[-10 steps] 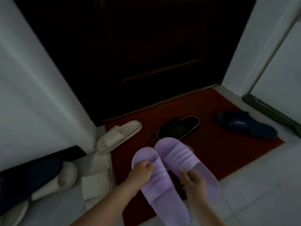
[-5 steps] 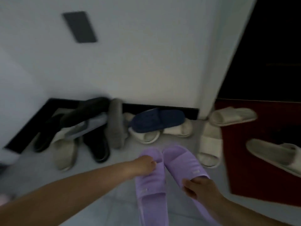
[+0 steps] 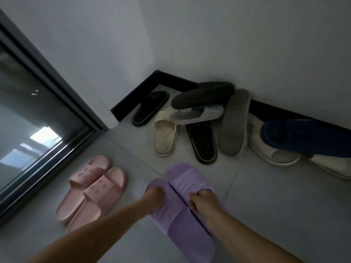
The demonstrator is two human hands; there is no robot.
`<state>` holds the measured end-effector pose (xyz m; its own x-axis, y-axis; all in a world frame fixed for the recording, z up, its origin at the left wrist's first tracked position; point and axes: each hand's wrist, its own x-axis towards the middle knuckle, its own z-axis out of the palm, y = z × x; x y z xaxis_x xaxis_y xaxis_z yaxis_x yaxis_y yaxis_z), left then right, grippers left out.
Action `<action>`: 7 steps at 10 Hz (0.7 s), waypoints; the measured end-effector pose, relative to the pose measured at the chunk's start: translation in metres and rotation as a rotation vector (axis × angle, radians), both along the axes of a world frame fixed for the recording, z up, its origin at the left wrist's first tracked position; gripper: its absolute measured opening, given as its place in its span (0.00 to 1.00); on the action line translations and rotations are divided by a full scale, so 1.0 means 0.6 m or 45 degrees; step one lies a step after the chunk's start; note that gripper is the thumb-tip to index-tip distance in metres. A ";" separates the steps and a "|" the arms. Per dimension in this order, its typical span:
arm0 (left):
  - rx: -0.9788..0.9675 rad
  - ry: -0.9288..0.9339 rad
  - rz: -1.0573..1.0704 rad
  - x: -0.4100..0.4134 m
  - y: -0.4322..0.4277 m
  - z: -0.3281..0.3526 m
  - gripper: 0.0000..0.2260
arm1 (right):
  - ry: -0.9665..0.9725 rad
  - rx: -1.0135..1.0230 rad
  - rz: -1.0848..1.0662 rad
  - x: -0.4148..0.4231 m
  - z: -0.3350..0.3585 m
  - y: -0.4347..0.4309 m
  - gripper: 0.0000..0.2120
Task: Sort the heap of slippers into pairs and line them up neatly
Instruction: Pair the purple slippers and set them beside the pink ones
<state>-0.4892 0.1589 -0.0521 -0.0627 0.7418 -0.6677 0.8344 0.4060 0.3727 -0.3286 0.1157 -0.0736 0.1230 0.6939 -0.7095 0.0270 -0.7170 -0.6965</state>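
Note:
I hold two purple slippers side by side low over the grey floor. My left hand (image 3: 154,196) grips the left purple slipper (image 3: 180,223) at its strap. My right hand (image 3: 201,201) grips the right purple slipper (image 3: 185,177) at its strap. A pink pair (image 3: 93,188) lies neatly together on the floor to the left. Against the wall behind lies a heap of slippers: two black ones (image 3: 150,109), a beige one (image 3: 165,137), grey ones (image 3: 234,122), a dark blue one (image 3: 303,135) on cream ones (image 3: 273,150).
A dark-framed glass door (image 3: 38,118) runs along the left. White walls meet in a corner with a black skirting board (image 3: 144,86). Grey floor tiles (image 3: 275,196) stretch to the right of my hands.
My view has swung left, away from the red mat and dark door, towards the corner. Both hands carried the purple slippers along, and the pink pair has come into sight.

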 end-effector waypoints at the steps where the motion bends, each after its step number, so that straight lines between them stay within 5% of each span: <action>1: 0.099 0.240 -0.225 -0.049 0.025 -0.045 0.10 | 0.064 -0.003 -0.008 -0.049 -0.012 0.012 0.15; 2: 0.208 0.450 -0.401 -0.054 0.041 -0.065 0.20 | 0.031 0.007 0.041 -0.066 -0.013 0.017 0.13; 3: 0.133 0.212 -0.405 -0.032 0.057 -0.083 0.19 | -0.022 0.002 0.153 -0.060 -0.011 0.018 0.15; 4: -0.036 -0.157 -0.087 -0.030 0.065 -0.092 0.15 | -0.025 -0.003 0.219 -0.053 -0.008 0.020 0.15; 6: -0.193 -0.758 1.073 -0.123 -0.057 -0.090 0.12 | -0.132 0.060 0.491 -0.067 -0.017 0.009 0.12; 7: -0.084 -0.935 1.350 -0.171 -0.131 -0.052 0.12 | -0.161 0.149 0.611 -0.075 -0.022 0.007 0.15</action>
